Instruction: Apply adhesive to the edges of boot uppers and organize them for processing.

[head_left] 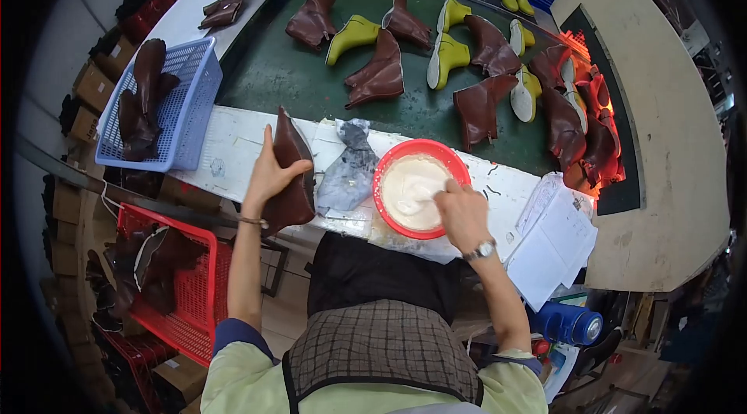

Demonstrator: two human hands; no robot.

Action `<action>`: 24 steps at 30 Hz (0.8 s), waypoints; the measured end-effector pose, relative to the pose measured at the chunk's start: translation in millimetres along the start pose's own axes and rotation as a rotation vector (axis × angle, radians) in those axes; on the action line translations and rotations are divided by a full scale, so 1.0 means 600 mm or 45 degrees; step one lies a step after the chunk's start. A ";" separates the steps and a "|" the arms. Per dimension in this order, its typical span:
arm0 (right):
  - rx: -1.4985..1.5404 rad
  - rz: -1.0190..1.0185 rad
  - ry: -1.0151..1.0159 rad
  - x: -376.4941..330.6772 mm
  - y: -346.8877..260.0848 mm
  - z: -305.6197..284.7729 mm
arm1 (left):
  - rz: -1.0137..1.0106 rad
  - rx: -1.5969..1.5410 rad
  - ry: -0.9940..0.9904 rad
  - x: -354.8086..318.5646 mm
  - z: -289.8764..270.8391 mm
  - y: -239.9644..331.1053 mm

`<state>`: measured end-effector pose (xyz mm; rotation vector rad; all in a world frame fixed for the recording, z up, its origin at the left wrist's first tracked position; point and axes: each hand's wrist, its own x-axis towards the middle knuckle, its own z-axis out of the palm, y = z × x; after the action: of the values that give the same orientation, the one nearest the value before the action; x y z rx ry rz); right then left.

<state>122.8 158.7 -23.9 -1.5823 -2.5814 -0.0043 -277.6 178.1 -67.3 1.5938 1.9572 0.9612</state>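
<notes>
My left hand (270,171) is closed around a brown leather boot upper (292,202), fingers on one side and thumb across the other. The upper stands at the near edge of the white-covered tabletop (233,142). To its right sits a red bowl (424,146) of creamy white paste (406,188). Over the bowl's right side, my right hand (463,215) is closed with its fingers bunched at the paste; what they grip is hidden. A crumpled grey plastic bag (346,177) lies between the upper and the bowl.
Several brown uppers (379,71) and mustard-yellow boot forms (447,60) stand on the green conveyor belt (268,75), leading to an orange-lit opening (603,126). A blue basket (194,118) of uppers is left, a red crate (191,289) below. Papers (551,239) lie right.
</notes>
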 end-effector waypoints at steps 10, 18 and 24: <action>0.726 0.558 0.313 -0.078 0.046 -0.073 | -0.098 -0.481 -0.134 0.008 -0.049 0.102; 0.918 -0.120 0.621 0.008 0.012 -0.087 | 0.040 -0.177 -1.095 -0.053 -0.056 0.264; 0.878 -0.105 0.726 0.017 -0.003 -0.084 | -0.050 -0.556 -0.754 -0.069 -0.064 0.282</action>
<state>121.4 163.9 27.2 -1.0260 -1.9009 0.3358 -182.4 145.0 80.1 1.3734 1.2687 0.7236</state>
